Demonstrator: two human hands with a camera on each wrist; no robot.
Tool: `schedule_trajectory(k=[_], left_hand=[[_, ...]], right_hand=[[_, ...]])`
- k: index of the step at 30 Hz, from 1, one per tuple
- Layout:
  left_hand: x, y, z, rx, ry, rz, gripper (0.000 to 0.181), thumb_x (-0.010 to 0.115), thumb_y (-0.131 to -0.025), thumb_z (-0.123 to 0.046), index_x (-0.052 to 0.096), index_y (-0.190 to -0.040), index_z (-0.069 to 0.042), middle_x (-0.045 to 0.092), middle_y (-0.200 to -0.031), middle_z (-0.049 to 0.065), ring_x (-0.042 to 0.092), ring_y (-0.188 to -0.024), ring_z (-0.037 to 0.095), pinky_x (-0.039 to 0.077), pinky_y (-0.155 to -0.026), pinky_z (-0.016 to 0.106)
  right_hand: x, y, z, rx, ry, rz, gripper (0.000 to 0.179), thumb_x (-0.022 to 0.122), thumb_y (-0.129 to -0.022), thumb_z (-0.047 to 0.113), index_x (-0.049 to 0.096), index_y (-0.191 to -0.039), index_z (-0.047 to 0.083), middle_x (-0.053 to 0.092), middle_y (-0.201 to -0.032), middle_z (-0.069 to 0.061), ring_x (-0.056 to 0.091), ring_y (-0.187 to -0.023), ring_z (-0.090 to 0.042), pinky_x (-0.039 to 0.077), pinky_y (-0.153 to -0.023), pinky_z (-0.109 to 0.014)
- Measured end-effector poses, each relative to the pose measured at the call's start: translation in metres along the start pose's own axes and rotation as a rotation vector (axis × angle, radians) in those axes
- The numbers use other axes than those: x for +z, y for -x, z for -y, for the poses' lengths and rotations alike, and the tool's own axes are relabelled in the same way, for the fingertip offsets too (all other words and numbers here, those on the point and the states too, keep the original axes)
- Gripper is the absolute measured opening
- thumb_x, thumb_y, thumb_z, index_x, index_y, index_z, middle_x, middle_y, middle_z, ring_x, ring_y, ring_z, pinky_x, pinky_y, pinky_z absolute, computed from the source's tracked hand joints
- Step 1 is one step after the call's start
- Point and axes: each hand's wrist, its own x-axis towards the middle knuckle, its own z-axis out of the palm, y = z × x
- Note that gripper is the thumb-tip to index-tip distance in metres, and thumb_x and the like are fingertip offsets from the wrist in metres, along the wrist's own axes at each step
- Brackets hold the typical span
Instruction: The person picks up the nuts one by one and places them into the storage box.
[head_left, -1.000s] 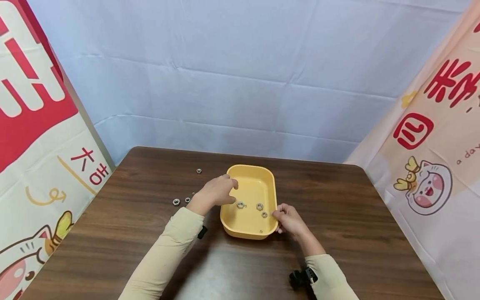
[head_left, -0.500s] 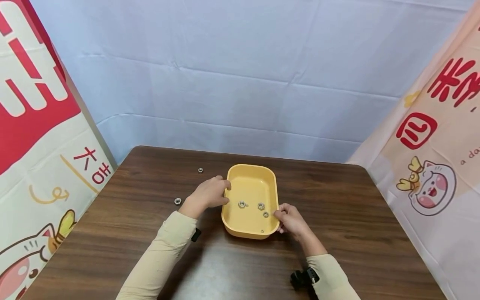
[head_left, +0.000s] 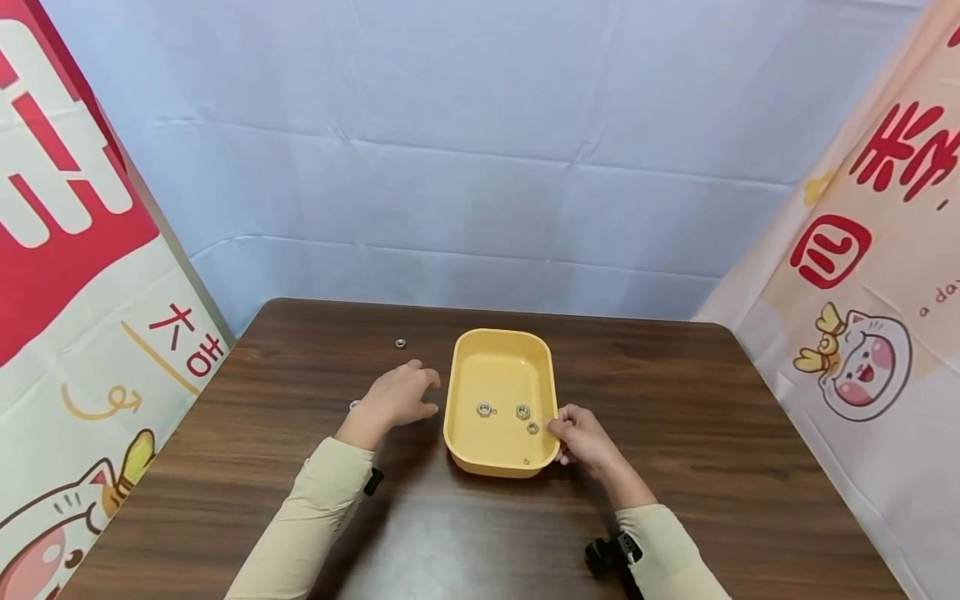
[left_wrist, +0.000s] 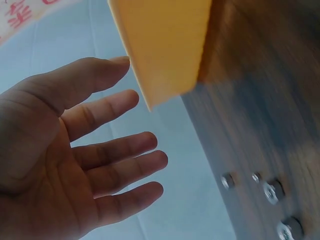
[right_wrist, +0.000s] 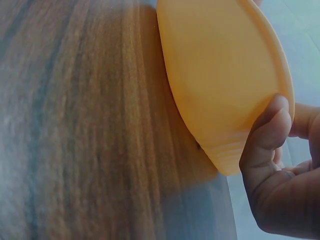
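A yellow plastic tray (head_left: 501,358) sits on the table with several hex nuts on its floor, among them a larger nut (head_left: 522,412) and a tiny nut (head_left: 527,462). At its right side my right hand (head_left: 581,437) pinches the rim between thumb and fingers; the right wrist view shows the thumb on the tray wall (right_wrist: 215,75). To the left of the tray my left hand (head_left: 397,396) is over the table, fingers spread and holding nothing, as the left wrist view (left_wrist: 100,150) shows.
Loose nuts lie on the table left of the tray: one nut (head_left: 401,343) farther back, others by the left hand, including a large nut (left_wrist: 290,229) and a tiny nut (left_wrist: 256,177). Some are hidden under the hand in the head view. Cloth hangings (head_left: 465,167) stand behind and beside the table.
My left hand has moved left, from over the tray's left rim to beside the tray, and covers some of the loose nuts. The right hand keeps its grip on the rim.
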Motion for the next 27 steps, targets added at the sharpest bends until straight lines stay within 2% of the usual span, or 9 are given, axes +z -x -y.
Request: schedule_trajectory(k=[7,14,17,27], left_hand=[[-0.003,0.013,0.024,-0.079,0.062,-0.011,0.035,0.073,-0.081,-0.022,0.065,-0.111,-0.006,0.057,-0.106,0.011,0.057,-0.090,0.025,0.048,-0.074,0.041],[-0.001,0.022,0.043,-0.123,0.052,-0.013,0.036,0.073,-0.081,-0.021,0.064,-0.112,-0.005,0.055,-0.105,0.013,0.057,-0.081,0.023,0.048,-0.071,0.041],[0.001,0.026,0.050,-0.142,0.061,-0.008,0.035,0.073,-0.080,-0.020,0.064,-0.111,-0.005,0.054,-0.108,0.015,0.058,-0.083,0.025,0.048,-0.072,0.042],[0.006,0.033,0.073,-0.158,0.100,-0.005,0.034,0.072,-0.081,-0.018,0.064,-0.111,-0.003,0.055,-0.106,0.015,0.056,-0.080,0.025,0.047,-0.071,0.043]], right_hand=[[0.000,0.001,0.001,0.005,-0.006,0.012,0.008,0.050,-0.087,0.000,0.043,-0.088,-0.003,0.052,-0.057,-0.011,0.046,-0.039,-0.010,0.039,-0.037,-0.021],[0.000,-0.001,0.000,0.003,-0.012,0.009,0.007,0.048,-0.087,-0.001,0.043,-0.089,-0.005,0.053,-0.059,-0.016,0.046,-0.039,-0.011,0.039,-0.037,-0.021],[0.000,-0.001,0.000,0.003,-0.018,0.012,0.007,0.048,-0.087,-0.001,0.044,-0.089,-0.005,0.053,-0.059,-0.015,0.046,-0.038,-0.010,0.039,-0.037,-0.021],[-0.001,0.000,0.000,-0.004,-0.020,0.021,0.008,0.049,-0.088,0.001,0.044,-0.090,-0.005,0.053,-0.059,-0.013,0.046,-0.039,-0.010,0.040,-0.037,-0.022]])
